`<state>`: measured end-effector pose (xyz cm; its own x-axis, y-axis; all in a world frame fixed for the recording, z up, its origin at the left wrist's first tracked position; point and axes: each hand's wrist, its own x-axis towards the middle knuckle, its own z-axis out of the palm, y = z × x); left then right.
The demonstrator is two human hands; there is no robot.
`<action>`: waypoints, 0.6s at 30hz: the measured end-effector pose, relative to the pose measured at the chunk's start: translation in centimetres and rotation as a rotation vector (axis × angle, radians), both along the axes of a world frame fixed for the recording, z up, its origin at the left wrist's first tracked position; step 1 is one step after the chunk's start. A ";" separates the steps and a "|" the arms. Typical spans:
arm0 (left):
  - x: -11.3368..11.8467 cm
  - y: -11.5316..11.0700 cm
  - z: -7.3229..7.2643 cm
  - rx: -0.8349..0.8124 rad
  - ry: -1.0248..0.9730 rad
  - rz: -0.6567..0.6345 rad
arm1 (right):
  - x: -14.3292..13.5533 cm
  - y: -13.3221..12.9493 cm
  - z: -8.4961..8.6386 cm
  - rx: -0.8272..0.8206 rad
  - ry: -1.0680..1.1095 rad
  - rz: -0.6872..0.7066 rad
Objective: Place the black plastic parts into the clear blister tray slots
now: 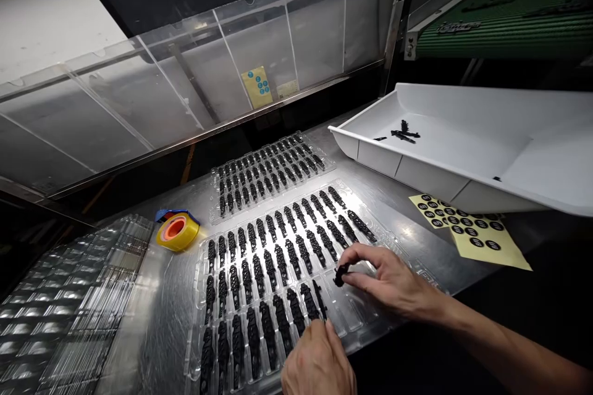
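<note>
Head view looks down on a left hand [319,361] at the bottom edge, knuckles up, its fingers [324,328] curled and pressed down on a black part [319,299] seated in the bottom row of a clear blister tray [393,241]; whether they pinch it or only press on it cannot be told. Just beyond, the right hand [393,284] reaches in from the lower right, forearm stretched across the dark edge, wrist low, fingers narrowed in a pinch around a small black piece [341,273] held just over an empty pocket at the tray's right side. This tray lies on a shiny metal tabletop [152,333] and its rows are mostly filled with the same black parts. To the left sits a stack of empty clear trays [69,308]. Farther back, a yellow tape roll [178,230] with an orange core rests near the tray's far left corner, and a second, fuller tray [271,173] lies behind. At right, yellow sticker sheets [472,231] carry dark round labels whose writing is too small to read. Above them a white bin [463,179] tilts toward the tabletop, with a few loose black parts [403,133] inside. Farthest off, a clear acrylic guard [139,99] bears a yellow card [257,86] with blue dots, unreadable.
</note>
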<state>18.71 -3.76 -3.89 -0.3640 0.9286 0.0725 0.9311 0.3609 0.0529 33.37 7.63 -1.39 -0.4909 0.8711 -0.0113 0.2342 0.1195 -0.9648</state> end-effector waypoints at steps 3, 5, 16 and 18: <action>0.0 0.2 -0.2 0.065 0.060 -0.063 | -0.5 -1.0 -1.3 0.038 0.007 -0.087; -0.1 0.3 -0.2 0.136 0.172 -0.104 | -0.8 -1.5 -2.3 0.163 -0.010 -0.145; -1.8 0.2 -0.6 0.388 0.464 -0.450 | -1.0 -3.7 -4.2 0.679 -0.386 -0.068; -1.6 0.1 -1.0 0.429 0.469 -0.491 | -0.7 -4.1 -3.8 0.686 -0.413 0.012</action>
